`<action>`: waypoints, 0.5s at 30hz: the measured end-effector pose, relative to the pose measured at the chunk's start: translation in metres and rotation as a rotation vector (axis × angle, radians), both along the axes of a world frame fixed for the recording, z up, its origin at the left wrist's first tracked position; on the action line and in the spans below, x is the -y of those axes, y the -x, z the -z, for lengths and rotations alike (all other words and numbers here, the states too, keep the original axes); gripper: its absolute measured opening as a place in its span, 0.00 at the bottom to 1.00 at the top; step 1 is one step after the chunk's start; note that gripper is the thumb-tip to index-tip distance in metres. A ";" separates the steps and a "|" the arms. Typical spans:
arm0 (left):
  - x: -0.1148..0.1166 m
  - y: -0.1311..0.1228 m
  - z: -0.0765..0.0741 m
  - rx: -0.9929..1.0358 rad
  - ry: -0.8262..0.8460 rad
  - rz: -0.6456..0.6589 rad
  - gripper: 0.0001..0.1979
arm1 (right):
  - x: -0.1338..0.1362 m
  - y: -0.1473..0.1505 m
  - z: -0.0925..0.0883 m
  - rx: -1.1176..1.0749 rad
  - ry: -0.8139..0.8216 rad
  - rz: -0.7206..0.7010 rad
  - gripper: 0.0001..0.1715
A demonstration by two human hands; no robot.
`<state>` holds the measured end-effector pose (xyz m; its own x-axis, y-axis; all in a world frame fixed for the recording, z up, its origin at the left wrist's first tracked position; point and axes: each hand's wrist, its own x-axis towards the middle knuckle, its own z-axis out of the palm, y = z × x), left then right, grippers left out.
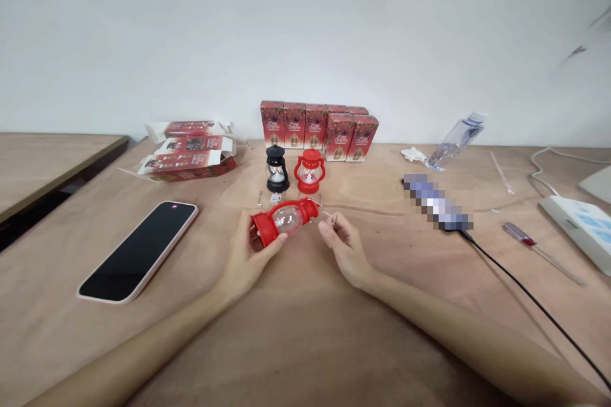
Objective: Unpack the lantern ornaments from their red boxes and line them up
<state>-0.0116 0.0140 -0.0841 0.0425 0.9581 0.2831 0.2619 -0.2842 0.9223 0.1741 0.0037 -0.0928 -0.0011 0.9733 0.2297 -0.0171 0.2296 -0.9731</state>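
Observation:
My left hand [248, 254] is wrapped around a small red toy lantern [287, 220] with a clear globe. The lantern lies tilted on its side, base toward my left palm and top pointing right. At that top, my right hand [347, 248] pinches a thin metal wire [326, 210]; whether the wire is hooked into the lantern I cannot tell. Just behind stand a black lantern [275, 170] and another red lantern [310, 172], both upright. A small white piece [276, 198] and a thin metal bit [260, 198] lie in front of the black lantern.
Several red printed boxes [294, 126] stand against the wall. Opened boxes [191, 152] lie at back left, with a phone [139, 253] nearer. On the right are a tilted clear bottle [454, 141], a blurred-out device [434, 202] with a black cable, a screwdriver [529, 239] and a power strip [580, 229].

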 end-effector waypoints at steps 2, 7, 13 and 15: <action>0.000 0.001 0.000 -0.034 0.016 -0.023 0.17 | -0.004 0.000 0.002 -0.132 0.077 0.062 0.23; 0.001 0.005 0.001 -0.078 0.009 -0.046 0.13 | -0.014 -0.007 0.002 -0.312 0.231 -0.018 0.24; 0.005 0.007 0.003 -0.088 0.054 0.063 0.15 | -0.020 -0.022 -0.003 -0.437 0.374 -0.375 0.21; 0.007 0.007 0.004 -0.106 0.061 0.101 0.15 | -0.021 -0.025 -0.003 -0.463 0.406 -0.428 0.21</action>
